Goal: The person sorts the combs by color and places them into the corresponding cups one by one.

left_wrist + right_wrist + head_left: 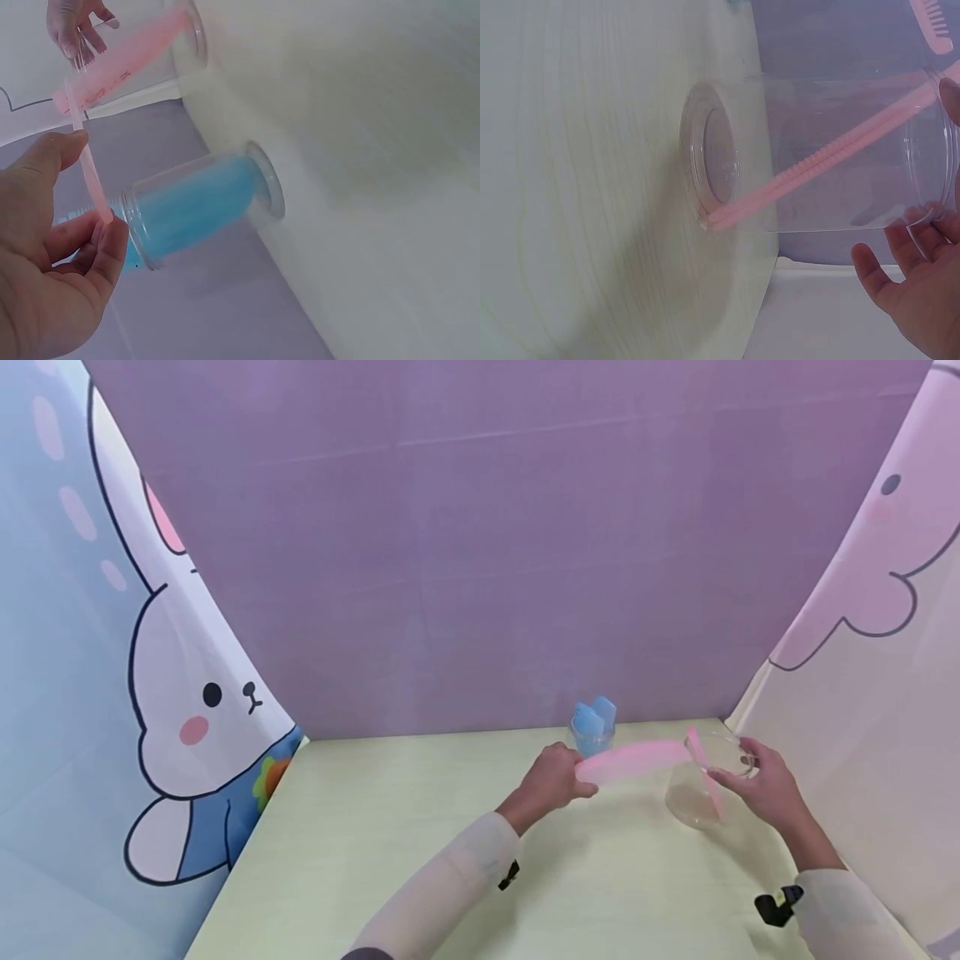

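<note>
My left hand [551, 781] pinches one end of a pink comb [633, 760] between thumb and fingers; the comb points right, toward a clear jar [832, 195]. In the left wrist view the held comb [91, 172] appears edge-on. My right hand [772, 785] grips that jar at its rim, thumb on one side and fingers on the other. Inside it leans a second pink comb [825, 157], slanting from base to rim. The jar's base is at the tabletop; I cannot tell whether it touches.
Behind the left hand, near the back wall, stands another clear jar [270, 187] with blue flat pieces [590, 720] in it; their kind is unclear. The pale tabletop [360, 835] meets a purple back wall [480, 568] and printed side curtains [195, 718].
</note>
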Action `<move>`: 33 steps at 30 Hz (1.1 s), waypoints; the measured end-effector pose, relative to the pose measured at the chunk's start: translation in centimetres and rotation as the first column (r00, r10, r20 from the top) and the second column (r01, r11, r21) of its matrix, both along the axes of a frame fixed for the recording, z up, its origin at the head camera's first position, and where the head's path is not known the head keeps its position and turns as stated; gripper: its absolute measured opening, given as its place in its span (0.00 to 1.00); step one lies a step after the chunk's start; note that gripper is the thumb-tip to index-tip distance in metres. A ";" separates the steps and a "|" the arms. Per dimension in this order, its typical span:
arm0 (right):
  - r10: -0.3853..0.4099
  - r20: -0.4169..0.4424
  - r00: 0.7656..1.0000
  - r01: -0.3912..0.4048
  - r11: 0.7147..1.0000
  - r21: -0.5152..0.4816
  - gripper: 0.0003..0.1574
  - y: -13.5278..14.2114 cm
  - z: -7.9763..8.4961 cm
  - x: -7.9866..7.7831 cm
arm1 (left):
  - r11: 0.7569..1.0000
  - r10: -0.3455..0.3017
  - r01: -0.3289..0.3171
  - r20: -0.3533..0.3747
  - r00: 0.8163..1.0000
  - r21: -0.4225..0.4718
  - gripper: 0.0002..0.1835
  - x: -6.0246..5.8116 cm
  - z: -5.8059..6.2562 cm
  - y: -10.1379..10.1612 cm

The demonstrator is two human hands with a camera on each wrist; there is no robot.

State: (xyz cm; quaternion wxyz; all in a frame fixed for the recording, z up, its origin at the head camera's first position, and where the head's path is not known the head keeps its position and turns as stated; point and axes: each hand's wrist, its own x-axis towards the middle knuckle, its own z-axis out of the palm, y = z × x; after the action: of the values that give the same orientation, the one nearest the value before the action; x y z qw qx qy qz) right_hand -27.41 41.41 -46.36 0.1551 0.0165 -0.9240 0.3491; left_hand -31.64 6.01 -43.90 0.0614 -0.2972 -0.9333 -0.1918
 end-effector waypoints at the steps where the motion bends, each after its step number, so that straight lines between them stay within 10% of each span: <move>1: -0.001 0.006 1.000 0.001 1.000 -0.002 0.51 0.0 0.0 0.0 | 1.000 -0.001 0.001 -0.008 1.000 -0.005 0.17 0.0 0.1 0.1; 14: -0.001 0.019 1.000 0.001 1.000 -0.004 0.52 -0.3 0.2 0.2 | 0.997 0.027 -0.028 0.016 1.000 0.069 0.21 -0.5 1.1 1.4; 33: -0.009 0.008 1.000 0.009 1.000 -0.005 0.55 -0.2 0.1 0.1 | 0.999 0.037 -0.034 -0.134 0.990 0.028 0.16 0.3 4.1 4.2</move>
State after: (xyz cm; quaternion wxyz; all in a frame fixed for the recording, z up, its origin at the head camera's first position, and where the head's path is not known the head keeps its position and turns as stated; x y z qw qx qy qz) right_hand -27.35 41.17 -46.30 0.1532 0.0108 -0.9238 0.3507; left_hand -31.31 10.25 -39.84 0.1314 -0.2921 -0.9297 -0.1821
